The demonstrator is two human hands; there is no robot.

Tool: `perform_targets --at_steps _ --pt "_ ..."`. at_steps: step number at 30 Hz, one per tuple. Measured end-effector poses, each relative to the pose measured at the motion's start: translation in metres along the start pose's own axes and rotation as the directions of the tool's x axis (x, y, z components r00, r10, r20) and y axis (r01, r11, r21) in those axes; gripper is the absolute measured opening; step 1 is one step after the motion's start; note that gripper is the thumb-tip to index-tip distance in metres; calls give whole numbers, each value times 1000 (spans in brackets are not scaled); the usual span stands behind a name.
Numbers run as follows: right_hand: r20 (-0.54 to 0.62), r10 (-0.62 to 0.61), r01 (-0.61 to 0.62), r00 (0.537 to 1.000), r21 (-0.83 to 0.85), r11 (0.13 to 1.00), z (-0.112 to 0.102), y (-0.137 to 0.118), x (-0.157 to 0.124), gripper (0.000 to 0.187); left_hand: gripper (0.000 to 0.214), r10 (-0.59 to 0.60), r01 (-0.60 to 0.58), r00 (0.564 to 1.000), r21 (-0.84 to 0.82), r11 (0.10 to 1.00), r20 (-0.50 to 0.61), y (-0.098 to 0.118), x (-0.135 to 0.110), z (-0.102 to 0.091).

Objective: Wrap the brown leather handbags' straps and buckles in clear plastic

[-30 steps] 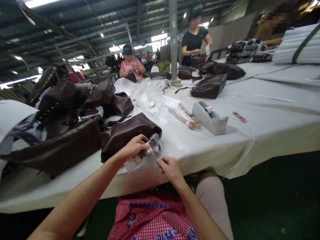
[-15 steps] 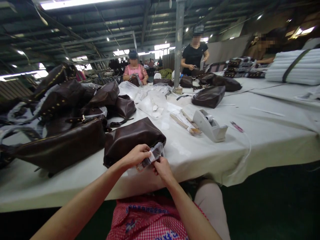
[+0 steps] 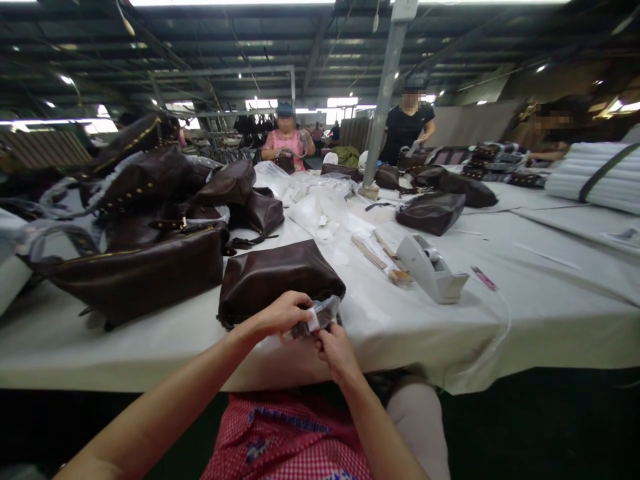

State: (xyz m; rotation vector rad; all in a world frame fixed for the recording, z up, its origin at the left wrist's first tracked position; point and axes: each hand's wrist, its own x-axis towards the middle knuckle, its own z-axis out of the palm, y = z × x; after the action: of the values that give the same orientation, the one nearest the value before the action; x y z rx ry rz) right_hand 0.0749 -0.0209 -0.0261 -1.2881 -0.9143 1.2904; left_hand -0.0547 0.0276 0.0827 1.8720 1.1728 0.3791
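Note:
A dark brown leather bag (image 3: 280,273) lies on its side near the table's front edge. At its near right corner is a strap wrapped in clear plastic (image 3: 327,308), with a small white piece on it. My left hand (image 3: 290,312) is closed on this plastic-wrapped strap, thumb by the white piece. Just right and below, my right hand (image 3: 334,343) pinches at the lower edge of the wrapping. What its fingertips hold is too small to make out.
Brown bags (image 3: 145,267) are heaped at left. A tape dispenser (image 3: 434,270), a pink-handled cutter (image 3: 484,278) and plastic sheets (image 3: 320,207) lie beyond my hands. A metal post (image 3: 385,100) rises behind them. Other people work across the table; white rolls (image 3: 600,177) stand at right.
The view has shifted, so the scene sits slightly to the right. My left hand keeps its hold on the wrapped strap; my right fingers have moved slightly along the wrapping.

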Motion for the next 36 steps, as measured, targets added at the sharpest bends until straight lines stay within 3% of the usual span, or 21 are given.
perform_targets --at_steps 3,5,7,10,14,16,19,22,24,31,36 --pt "65 80 -95 995 285 954 -1 4 -16 20 31 18 -17 1000 35 999 -26 -5 1 6" --pt "152 147 -207 977 555 805 -3 3 -22 22 32 40 -36 998 68 997 -56 -6 -1 8" --pt "265 209 -337 941 717 610 -7 0 -24 23 32 68 -62 996 91 994 -66 -5 -4 10" --pt "412 237 -475 880 741 476 -13 -2 -24 25 33 95 -92 995 97 991 -26 -3 -12 11" --pt "584 208 -615 784 687 388 -19 4 -25 33 35 142 -144 990 145 979 21 -4 -21 13" --pt "646 209 -667 734 630 396 -22 9 -26 36 33 182 -184 983 138 973 26 -7 -24 13" --pt "705 210 -703 678 536 467 -26 18 -25 40 29 162 -159 986 -50 986 50 -13 -24 12" --pt "727 181 -670 662 466 578 -28 25 -20 54 29 64 -58 998 -253 966 16 -22 -18 14" --pt "728 169 -631 665 425 649 -28 28 -18 60 30 22 -36 998 -275 961 -53 -28 -14 18" --pt "745 151 -576 649 353 737 -29 34 -14 61 34 149 -152 982 -10 988 -115 -38 -12 28" --pt "800 62 -575 597 373 729 -32 43 -7 57 31 261 -243 965 275 930 -31 -41 -10 28"
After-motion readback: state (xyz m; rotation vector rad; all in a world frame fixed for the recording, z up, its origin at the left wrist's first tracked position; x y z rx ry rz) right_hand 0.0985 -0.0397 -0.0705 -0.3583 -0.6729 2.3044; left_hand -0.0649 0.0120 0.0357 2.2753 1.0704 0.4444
